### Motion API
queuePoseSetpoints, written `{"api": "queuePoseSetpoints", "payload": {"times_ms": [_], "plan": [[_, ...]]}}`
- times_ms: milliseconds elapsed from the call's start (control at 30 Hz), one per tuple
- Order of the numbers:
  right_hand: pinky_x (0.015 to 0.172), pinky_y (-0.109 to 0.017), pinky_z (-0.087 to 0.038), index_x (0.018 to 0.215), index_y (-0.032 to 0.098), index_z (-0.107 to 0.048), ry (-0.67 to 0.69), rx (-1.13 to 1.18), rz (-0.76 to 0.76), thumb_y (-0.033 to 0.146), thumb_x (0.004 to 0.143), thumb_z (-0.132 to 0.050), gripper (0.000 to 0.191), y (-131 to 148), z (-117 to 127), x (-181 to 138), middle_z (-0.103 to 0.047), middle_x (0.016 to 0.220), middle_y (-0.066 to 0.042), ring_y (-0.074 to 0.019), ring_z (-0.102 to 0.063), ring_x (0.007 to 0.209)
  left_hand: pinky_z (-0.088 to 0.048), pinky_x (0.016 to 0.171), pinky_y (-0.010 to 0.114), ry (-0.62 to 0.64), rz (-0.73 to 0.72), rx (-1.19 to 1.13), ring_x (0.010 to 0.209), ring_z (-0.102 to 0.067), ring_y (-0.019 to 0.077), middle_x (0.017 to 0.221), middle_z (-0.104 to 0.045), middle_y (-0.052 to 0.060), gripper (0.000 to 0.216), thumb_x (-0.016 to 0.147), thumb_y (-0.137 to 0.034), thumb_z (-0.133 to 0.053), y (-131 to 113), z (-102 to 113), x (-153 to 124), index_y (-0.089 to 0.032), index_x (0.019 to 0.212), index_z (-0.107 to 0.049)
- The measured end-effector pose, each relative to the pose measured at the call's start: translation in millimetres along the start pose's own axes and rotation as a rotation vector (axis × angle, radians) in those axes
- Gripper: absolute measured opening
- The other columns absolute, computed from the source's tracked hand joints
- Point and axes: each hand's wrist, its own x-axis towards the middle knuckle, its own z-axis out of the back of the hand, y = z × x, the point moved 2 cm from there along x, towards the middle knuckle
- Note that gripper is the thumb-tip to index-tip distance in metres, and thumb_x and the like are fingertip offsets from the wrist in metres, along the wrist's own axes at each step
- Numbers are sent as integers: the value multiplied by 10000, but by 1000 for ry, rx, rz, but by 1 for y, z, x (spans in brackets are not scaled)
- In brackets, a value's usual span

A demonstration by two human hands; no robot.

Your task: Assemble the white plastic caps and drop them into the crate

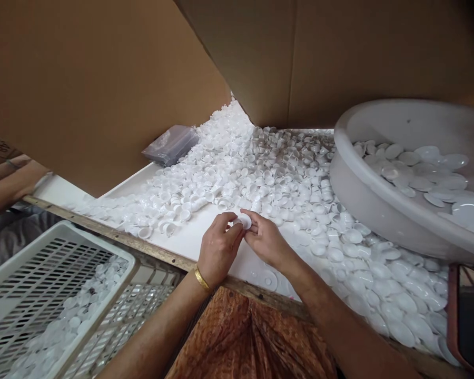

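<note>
Over the front of the white tabletop, my two hands meet at one small round white plastic cap [244, 220]. My left hand [220, 246] pinches it from the left between thumb and fingertips. From the right, my right hand [264, 237] grips the same piece, its fingers partly hidden behind it. Beyond them spreads a heap of small white plastic caps [205, 173]. On the right lie flatter white oval pieces [379, 284]. A flat white disc [269, 280] rests near the table edge, below my right hand.
A large white tub [363, 189] holding white discs stands at the right. Cardboard sheets [102, 79] rise behind the heap, beside a plastic-wrapped packet [171, 145]. A slatted crate [126, 258] with white pieces sits lower left. Another person's arm [11, 181] shows at far left; a dark-screened device [472, 310] lies lower right.
</note>
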Motion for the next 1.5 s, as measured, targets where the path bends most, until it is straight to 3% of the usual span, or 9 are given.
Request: {"api": "queuePoseSetpoints", "payload": {"times_ms": [133,267,367,467,567,633,1300,1400,1500], "plan": [[872,-340,-477,1184,185,-520,83,238,-46,193,778,-541,407,10,3,-2,-638,1055,-67,-175,-606,967,-507,733,306,3,26,-58,835,-579,159,1001,-574,95,183,865,-230,-444,-4,4,4,-170,857,-617],[856,-351,-493,1155,164,-526,64,400,-98,276,817,-526,357,12,2,-1,-644,968,-64,-163,-634,873,-490,863,325,-17,93,-255,964,-583,170,1097,-589,81,175,852,-225,-481,-6,21,7,-201,935,-633],[790,-347,-521,1167,188,-508,-1,231,-50,253,827,-498,346,10,0,-2,-632,932,-48,-146,-640,773,-507,835,321,-70,279,-363,967,-583,168,1057,-605,60,199,838,-260,-507,-2,27,6,-214,1006,-604],[751,-311,-525,1126,211,-539,-80,-67,149,171,796,-491,336,11,-2,-4,-579,1033,-62,-164,-605,870,-528,694,282,-11,420,-415,850,-589,153,981,-592,59,243,818,-295,-526,1,15,4,-189,1035,-555],[757,-274,-514,1141,211,-539,-117,-256,320,67,745,-453,430,12,-5,-7,-523,1068,-70,-167,-558,952,-502,668,254,47,409,-393,813,-557,136,911,-556,48,184,839,-236,-470,0,1,4,-178,996,-545],[752,-268,-513,1172,202,-525,-132,-321,348,41,728,-439,480,12,-5,-8,-513,1022,-70,-161,-560,910,-482,670,254,60,390,-360,800,-534,133,882,-535,40,167,842,-184,-436,0,-4,5,-177,968,-545],[692,-263,-483,957,217,-587,-249,-347,295,32,681,-439,363,21,-3,-14,-546,913,-35,-161,-562,799,-367,605,268,31,306,-215,684,-470,145,738,-491,20,102,819,-162,-400,-15,-1,10,-183,735,-453],[727,-285,-480,981,224,-572,-225,-342,284,43,698,-438,362,19,-2,-14,-553,948,-36,-166,-561,829,-386,607,268,56,328,-240,684,-486,144,732,-512,21,99,815,-183,-408,-13,-7,12,-177,747,-480],[715,-292,-496,1206,249,-446,-51,-228,255,90,739,-473,495,21,1,-13,-537,1090,-52,-161,-574,864,-421,580,262,133,433,-336,644,-511,138,728,-552,19,137,815,-262,-427,0,-4,12,-176,779,-527]]}}
